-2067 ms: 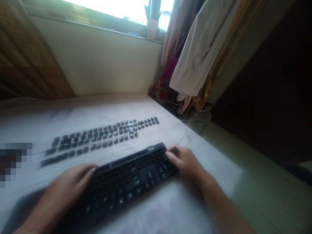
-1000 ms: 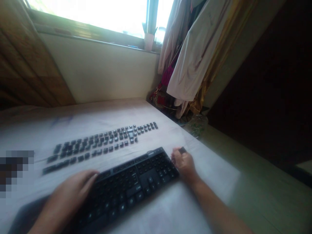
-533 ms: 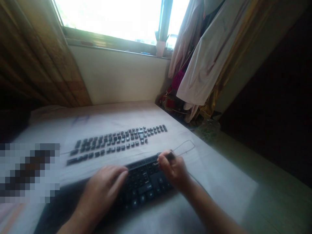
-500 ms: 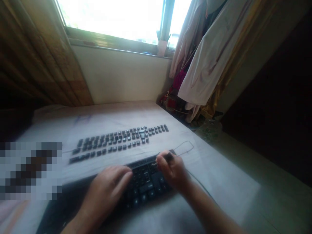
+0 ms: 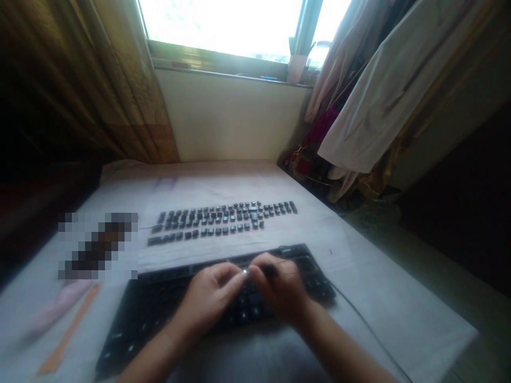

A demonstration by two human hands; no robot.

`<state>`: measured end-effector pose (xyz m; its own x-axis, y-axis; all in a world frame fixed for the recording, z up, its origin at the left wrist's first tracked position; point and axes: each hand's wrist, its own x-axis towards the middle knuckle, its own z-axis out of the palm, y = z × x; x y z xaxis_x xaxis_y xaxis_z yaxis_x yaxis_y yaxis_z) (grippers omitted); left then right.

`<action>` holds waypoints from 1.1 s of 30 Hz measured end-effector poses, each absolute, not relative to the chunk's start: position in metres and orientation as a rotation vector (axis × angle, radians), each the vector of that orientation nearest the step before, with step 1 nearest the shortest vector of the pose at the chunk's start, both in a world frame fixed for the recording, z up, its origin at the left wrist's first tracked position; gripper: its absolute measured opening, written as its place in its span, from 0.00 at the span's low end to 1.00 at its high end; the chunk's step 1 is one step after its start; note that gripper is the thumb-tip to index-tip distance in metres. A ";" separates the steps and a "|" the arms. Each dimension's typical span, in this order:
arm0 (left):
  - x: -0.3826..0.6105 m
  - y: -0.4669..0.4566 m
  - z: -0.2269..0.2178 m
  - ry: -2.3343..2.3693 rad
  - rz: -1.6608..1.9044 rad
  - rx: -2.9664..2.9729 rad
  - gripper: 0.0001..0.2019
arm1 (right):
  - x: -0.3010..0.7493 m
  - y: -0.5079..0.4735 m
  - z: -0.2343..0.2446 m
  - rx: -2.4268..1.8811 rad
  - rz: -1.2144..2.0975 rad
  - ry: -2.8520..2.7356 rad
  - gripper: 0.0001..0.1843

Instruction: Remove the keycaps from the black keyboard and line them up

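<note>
A black keyboard (image 5: 159,308) lies on the white cloth (image 5: 359,276) close to me. Beyond it, several loose black keycaps (image 5: 223,218) are laid out in rows. My right hand (image 5: 281,290) is closed on a small dark-handled tool (image 5: 271,269), held over the middle of the keyboard with its tip pointing left. My left hand (image 5: 211,295) rests on the keys, fingers stretched to the right, and its fingertips meet the tool's tip. Motion blur hides whether a keycap sits between them.
A cable (image 5: 371,335) runs from the keyboard's right end toward the near right corner. A pink object (image 5: 59,306) and an orange strip (image 5: 67,335) lie at the left. Hanging clothes (image 5: 379,101) crowd the table's right edge. A cup (image 5: 296,68) stands on the windowsill.
My right hand took up the tool from beside the keyboard's right end and carried it left to the middle. My left hand slid right to meet it. The view swung left.
</note>
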<state>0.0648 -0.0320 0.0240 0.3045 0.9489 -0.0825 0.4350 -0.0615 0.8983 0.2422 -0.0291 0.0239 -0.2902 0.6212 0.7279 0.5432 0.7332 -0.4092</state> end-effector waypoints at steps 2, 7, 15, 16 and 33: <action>0.064 -0.031 0.023 1.283 0.689 1.640 0.19 | 0.244 -0.028 0.020 -0.863 0.050 -1.992 0.14; 0.060 -0.030 0.023 1.288 0.655 1.609 0.18 | 0.254 -0.023 0.016 -0.864 0.054 -2.027 0.09; 0.059 -0.027 0.026 1.255 0.636 1.633 0.19 | 0.249 -0.027 0.014 -0.778 0.379 -2.116 0.05; 0.059 -0.027 0.026 1.253 0.630 1.639 0.19 | 0.248 -0.026 0.014 -0.777 0.378 -2.128 0.05; 0.015 -0.003 0.029 1.493 0.757 1.688 0.23 | 0.315 0.103 0.001 -1.713 0.208 -2.040 0.06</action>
